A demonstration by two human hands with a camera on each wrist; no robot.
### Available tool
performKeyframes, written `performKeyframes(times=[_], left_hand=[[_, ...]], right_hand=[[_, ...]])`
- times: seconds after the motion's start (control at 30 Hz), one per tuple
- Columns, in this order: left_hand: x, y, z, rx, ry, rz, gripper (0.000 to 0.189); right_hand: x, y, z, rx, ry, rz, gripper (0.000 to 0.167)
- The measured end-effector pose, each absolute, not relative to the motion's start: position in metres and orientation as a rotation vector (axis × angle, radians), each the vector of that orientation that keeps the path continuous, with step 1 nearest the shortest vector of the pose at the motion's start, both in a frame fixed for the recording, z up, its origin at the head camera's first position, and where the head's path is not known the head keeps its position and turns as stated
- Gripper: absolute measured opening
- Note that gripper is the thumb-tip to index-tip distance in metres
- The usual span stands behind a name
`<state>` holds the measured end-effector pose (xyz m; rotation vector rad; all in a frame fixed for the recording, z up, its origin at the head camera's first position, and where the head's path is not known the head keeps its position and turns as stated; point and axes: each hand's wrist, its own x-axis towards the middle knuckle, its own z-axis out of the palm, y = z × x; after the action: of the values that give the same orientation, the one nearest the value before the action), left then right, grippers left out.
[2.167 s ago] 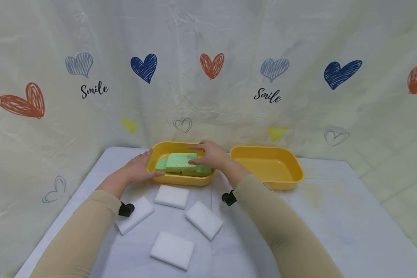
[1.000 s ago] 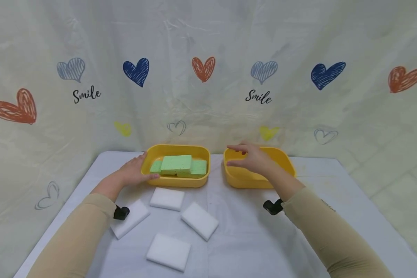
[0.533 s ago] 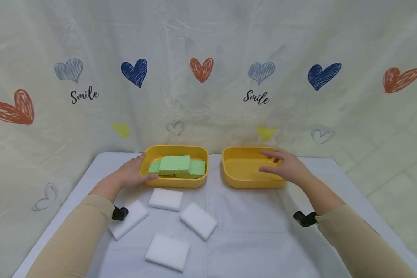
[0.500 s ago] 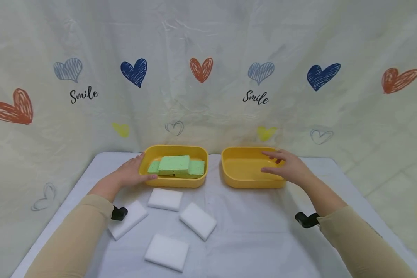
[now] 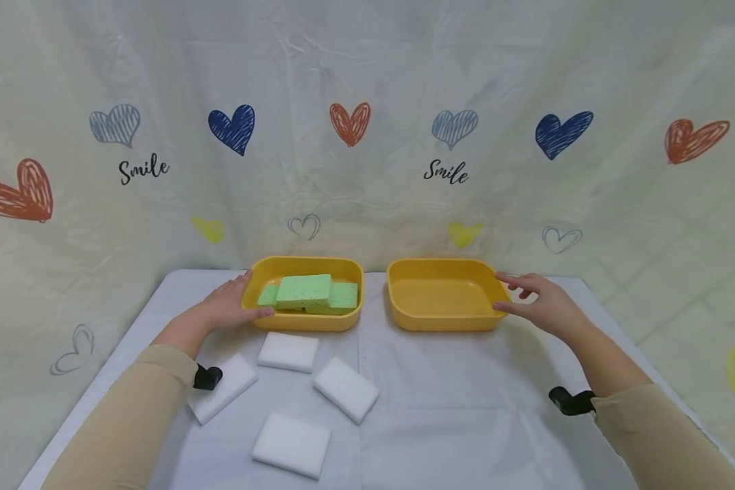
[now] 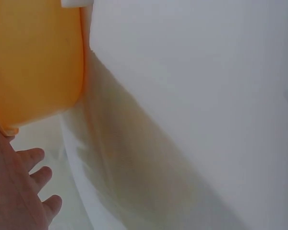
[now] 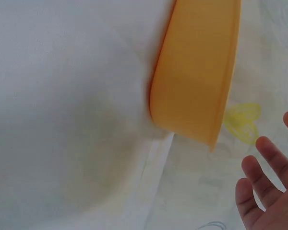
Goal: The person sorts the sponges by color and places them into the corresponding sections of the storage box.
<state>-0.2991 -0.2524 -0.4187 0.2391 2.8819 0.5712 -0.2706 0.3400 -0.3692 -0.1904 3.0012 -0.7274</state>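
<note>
"Starting from the left, what are we seeing?"

"We're seeing the left hand (image 5: 223, 306) resting against the outer end of the left tray (image 5: 318, 322), its thumb lying at the front rim and its fingers spreading apart. Green sponges (image 5: 304, 290) are lying inside that tray, one sitting across the others. Just in front, four white sponges (image 5: 289, 351) are lying flat on the table (image 5: 429, 381)."

"And farther right, what are we noticing as new?"

"The right hand (image 5: 542, 304) is no longer hovering over the green sponges; it's now reaching the outer end of the right tray (image 5: 447, 322). Its fingers and thumb are standing apart, holding nothing. We aren't managing to tell whether it's touching the rim."

"So what are we taking from that?"

"We're judging that the work is shifting to the trays themselves, each having a hand at its outer end, while the sponges are staying put."
</note>
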Motion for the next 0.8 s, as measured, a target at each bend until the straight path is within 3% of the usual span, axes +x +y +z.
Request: performKeyframes(times=[0.8], left_hand=[[-0.300,-0.252,-0.421,0.202,2.864,0.595,0.122]], right_hand=[[-0.299,0.363,-0.428,-0.032,2.701,-0.902,0.109]])
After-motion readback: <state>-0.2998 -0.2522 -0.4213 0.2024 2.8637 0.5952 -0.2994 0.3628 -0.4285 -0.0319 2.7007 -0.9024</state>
